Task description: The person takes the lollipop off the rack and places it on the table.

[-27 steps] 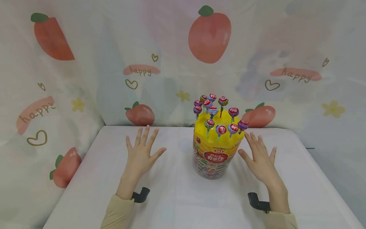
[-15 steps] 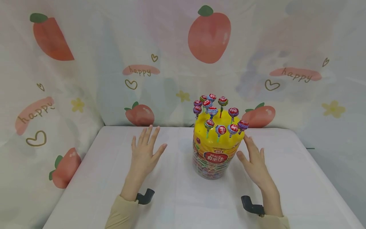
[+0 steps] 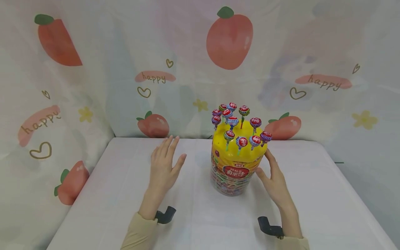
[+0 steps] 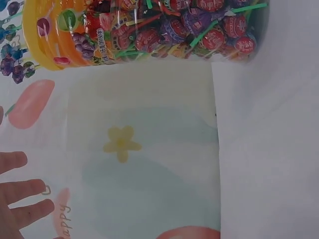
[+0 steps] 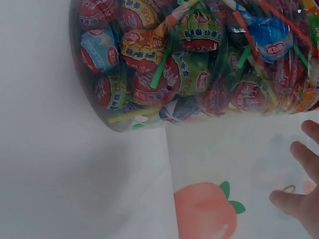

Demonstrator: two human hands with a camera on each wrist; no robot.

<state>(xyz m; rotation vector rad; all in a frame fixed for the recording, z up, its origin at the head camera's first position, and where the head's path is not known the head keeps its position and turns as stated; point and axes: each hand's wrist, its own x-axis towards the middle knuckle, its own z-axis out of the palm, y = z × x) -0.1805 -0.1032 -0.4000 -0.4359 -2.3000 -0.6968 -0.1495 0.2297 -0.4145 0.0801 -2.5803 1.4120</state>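
A clear candy jar [image 3: 235, 177] full of wrapped lollipops stands upright on the table, right of the middle. Its yellow lid [image 3: 234, 154] has several lollipops [image 3: 241, 141] stuck upright in it. My right hand [image 3: 275, 184] is close at the jar's right side, thumb toward the label and index finger near the lid's edge; the right wrist view shows its fingers [image 5: 301, 154] loosely bent beside the jar. My left hand [image 3: 162, 170] hangs over the table left of the jar, fingers extended and thumb apart, holding nothing. In the left wrist view its fingertips show well away from the jar [image 4: 164, 30].
A white cloth covers the table [image 3: 200, 222]. Behind and to the left rises a fabric backdrop [image 3: 187, 34] printed with peaches, hearts and flowers, meeting the table's back edge. Black curved pieces [image 3: 269, 227] stick out inward from both wrists.
Both hands have moved inward toward the jar, the left one rightward and the right one leftward. Their spread fingers have drawn closer together. The jar stays in place.
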